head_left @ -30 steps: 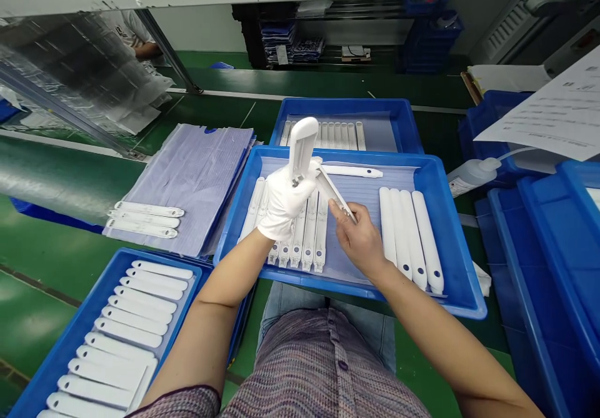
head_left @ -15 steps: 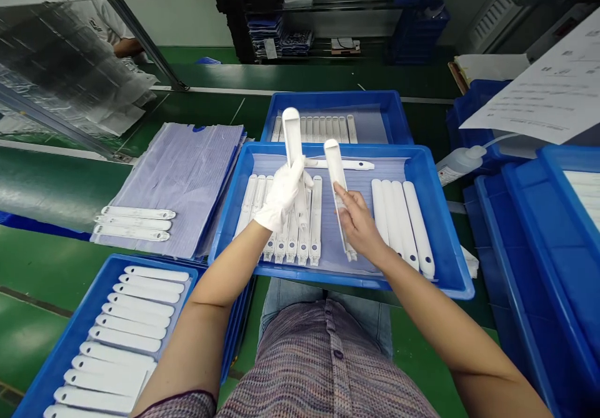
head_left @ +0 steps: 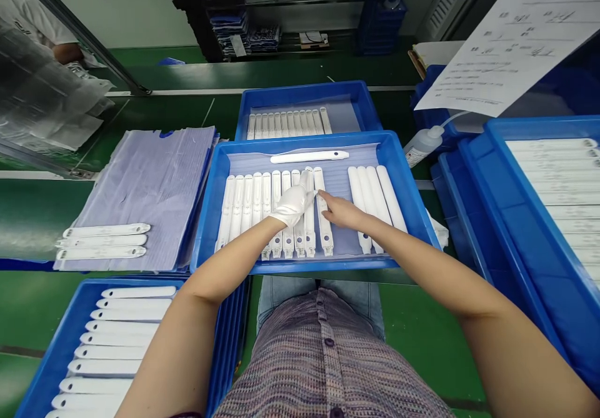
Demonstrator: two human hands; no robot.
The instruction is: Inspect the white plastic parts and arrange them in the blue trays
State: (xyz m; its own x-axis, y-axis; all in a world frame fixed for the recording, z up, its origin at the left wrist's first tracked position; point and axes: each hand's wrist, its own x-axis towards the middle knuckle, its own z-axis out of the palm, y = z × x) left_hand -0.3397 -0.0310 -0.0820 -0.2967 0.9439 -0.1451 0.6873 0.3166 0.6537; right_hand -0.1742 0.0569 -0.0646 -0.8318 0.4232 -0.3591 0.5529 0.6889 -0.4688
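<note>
Head view: your right hand (head_left: 344, 212) has its index finger stretched out, apart from the thumb, its tip at the upper part of the end white plastic strip (head_left: 325, 224); no pinch shows. Your gloved left hand (head_left: 290, 204) lies just left of that fingertip, over the neighbouring strips; its fingers point toward the end strip, but whether they grip anything you cannot tell from this angle. That end strip lies roughly parallel to the row of strips (head_left: 234, 205), a narrow gap apart from its neighbour.

The step in hand looks like lining up this strip; the next move would call for light, even pressure, without disturbing the row under your glove.

Beyond your fingertips, a single white strip (head_left: 309, 157) lies crosswise. Right of your bare fingers are four smooth white covers (head_left: 368, 199). Around them all runs the blue tray (head_left: 396, 159).
</note>
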